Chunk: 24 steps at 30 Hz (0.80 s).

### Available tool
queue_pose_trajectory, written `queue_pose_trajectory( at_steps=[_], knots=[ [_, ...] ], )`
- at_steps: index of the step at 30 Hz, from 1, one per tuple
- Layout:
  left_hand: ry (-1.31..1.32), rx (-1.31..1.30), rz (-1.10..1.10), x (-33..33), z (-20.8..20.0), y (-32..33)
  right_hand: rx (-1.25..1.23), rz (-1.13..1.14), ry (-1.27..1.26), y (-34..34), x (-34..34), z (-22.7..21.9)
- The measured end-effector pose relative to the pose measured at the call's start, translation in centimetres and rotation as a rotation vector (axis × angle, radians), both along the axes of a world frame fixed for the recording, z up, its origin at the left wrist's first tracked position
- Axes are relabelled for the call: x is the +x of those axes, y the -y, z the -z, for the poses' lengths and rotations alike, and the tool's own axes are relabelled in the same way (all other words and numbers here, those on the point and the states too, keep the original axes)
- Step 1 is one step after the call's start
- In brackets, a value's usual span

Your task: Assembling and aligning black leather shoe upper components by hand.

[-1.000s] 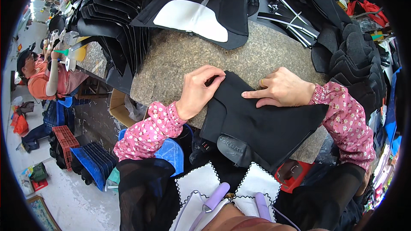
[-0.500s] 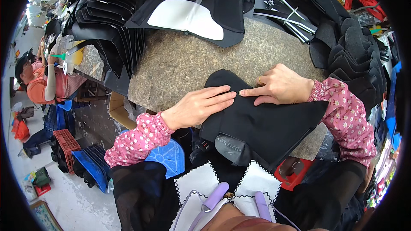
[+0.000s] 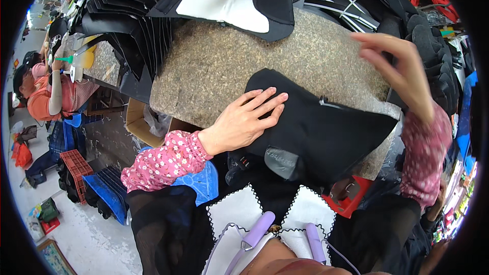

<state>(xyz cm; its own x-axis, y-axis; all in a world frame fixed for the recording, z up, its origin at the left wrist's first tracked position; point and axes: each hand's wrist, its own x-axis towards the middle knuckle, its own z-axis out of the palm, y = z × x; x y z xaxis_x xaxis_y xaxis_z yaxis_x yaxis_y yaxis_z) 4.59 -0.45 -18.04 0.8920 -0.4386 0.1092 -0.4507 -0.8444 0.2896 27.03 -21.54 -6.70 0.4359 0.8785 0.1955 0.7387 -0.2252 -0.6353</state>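
Observation:
A black fabric piece (image 3: 326,132) lies across the near part of the speckled stone slab (image 3: 204,66) and hangs over its edge. Its near side carries a grey patch with faint marks (image 3: 281,162), and a small whitish strip (image 3: 330,103) shows at its far edge. My left hand (image 3: 249,120) rests flat on the left part of the fabric, fingers spread. Off to the right, my right hand (image 3: 400,63) is in the air beyond the fabric, blurred by motion. Its thumb and fingers are apart, with nothing visible between them.
Stacked black pieces stand at the far left (image 3: 130,15) and right (image 3: 428,56). A black piece with a white panel (image 3: 224,7) lies at the back, near thin white strips (image 3: 351,12). Another person (image 3: 43,91) sits at left by a yellow bottle (image 3: 85,60). A cardboard box (image 3: 135,119) stands below.
My right hand has lifted off the fabric and moved right and away. My left hand stays on the fabric, its fingers now more spread. The fabric has shifted slightly right.

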Motion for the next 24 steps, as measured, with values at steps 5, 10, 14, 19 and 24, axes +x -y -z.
queue_pose_trajectory(
  at_steps=[5, 10, 14, 19, 24],
  knots=[
    [0.046, 0.171, -0.213, -2.3, 0.7, 2.3, -0.368, 0.010, 0.477, 0.9, -12.6, -2.3],
    [0.110, 0.266, -0.195, -2.2, 0.7, 4.5, -0.521, 0.226, 0.361, 0.0, -18.8, 8.6],
    [0.135, 0.272, -0.207, -2.7, 0.8, 4.3, -0.499, 0.220, 0.323, -0.1, -19.4, 10.4],
    [0.145, 0.246, -0.233, -2.7, 1.0, 4.1, -0.394, -0.005, 0.197, 1.3, -20.3, 10.6],
    [0.166, 0.132, -0.214, -2.4, 0.9, 3.4, -0.364, -0.022, 0.164, 2.3, -21.4, 10.9]
  ],
)
